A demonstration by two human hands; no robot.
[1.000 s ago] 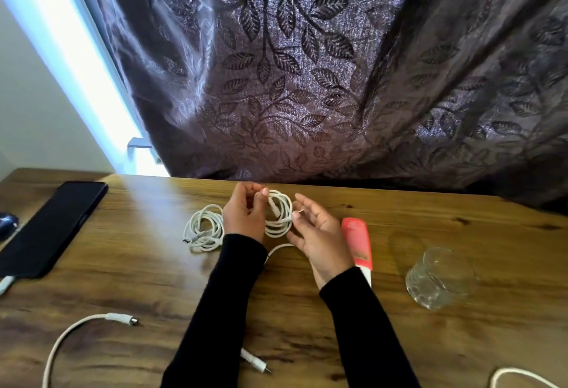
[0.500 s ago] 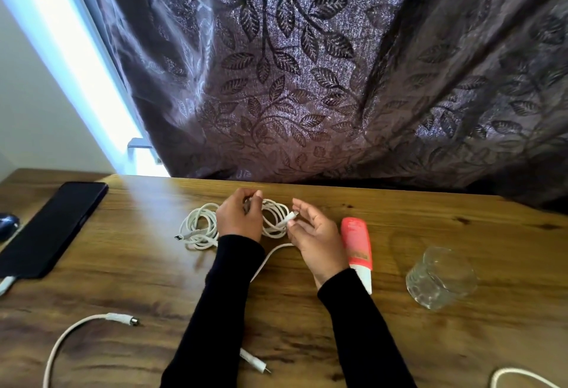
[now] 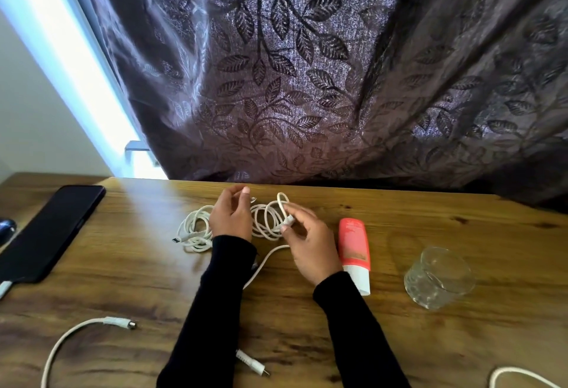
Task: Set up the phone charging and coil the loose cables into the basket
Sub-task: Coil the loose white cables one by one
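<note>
Between both hands, the white cable coil (image 3: pixel 266 218) has its plug pinched by right fingers (image 3: pixel 289 220); left fingers (image 3: pixel 242 200) relaxed.

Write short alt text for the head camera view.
Two hands work a white cable coil on a wooden table: right hand pinches its plug, left hand hovers above. Nearby lie a dark phone, pink tube, glass.
</note>
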